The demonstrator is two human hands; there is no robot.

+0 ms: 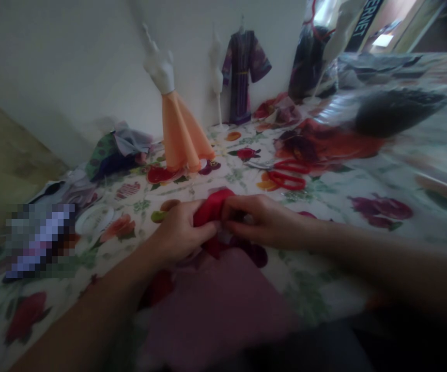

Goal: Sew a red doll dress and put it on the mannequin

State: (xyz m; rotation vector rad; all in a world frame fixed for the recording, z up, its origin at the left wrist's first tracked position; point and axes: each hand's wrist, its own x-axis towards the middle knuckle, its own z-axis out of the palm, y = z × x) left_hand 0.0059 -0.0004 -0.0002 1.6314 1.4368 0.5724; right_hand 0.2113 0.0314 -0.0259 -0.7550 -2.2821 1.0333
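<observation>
A small piece of red fabric [212, 205] is gathered between both hands over the flower-patterned table cover. My left hand [182, 230] is closed on its left side, thumb laid across the lower edge. My right hand [264, 219] pinches the right side of the fabric, fingertips meeting the left thumb. Whether the right fingers also hold a needle or pin is too blurred to tell. Just below the hands, a flat dusky pink cloth [223, 305] lies toward my body.
Red-handled scissors [285, 174] lie beyond my right hand. A doll-sized mannequin in an orange skirt [186, 134] stands ahead, near a bare one [217, 77] and a purple robe [242, 77]. A white ring-shaped roll [94, 219] and fabric scraps [120, 147] lie left.
</observation>
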